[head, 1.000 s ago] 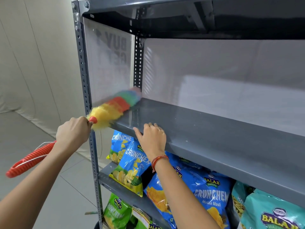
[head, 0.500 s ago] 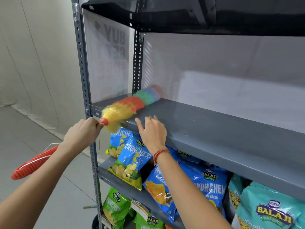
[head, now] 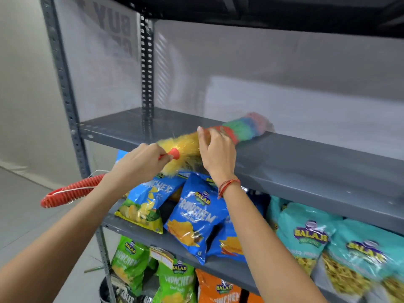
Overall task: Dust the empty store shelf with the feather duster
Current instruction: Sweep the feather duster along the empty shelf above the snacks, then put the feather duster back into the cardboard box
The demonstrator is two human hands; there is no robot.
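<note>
The empty grey metal shelf runs across the middle of the head view. A rainbow feather duster lies along its front left part, its yellow end nearest me and its pink tip toward the back wall. My left hand is closed around the duster's red ribbed handle, just behind the red collar. My right hand is raised over the shelf's front edge, fingers loosely curled and apart, in front of the duster's middle; I cannot tell whether it touches the feathers.
Below the empty shelf, blue snack bags and teal bags crowd the shelf underneath, with green bags and orange bags lower down. A perforated grey upright stands at the left front corner. A dark shelf hangs overhead.
The duster has swept right along the shelf, away from the left corner. My left hand followed it rightward. My right hand lifted off the shelf's front edge.
</note>
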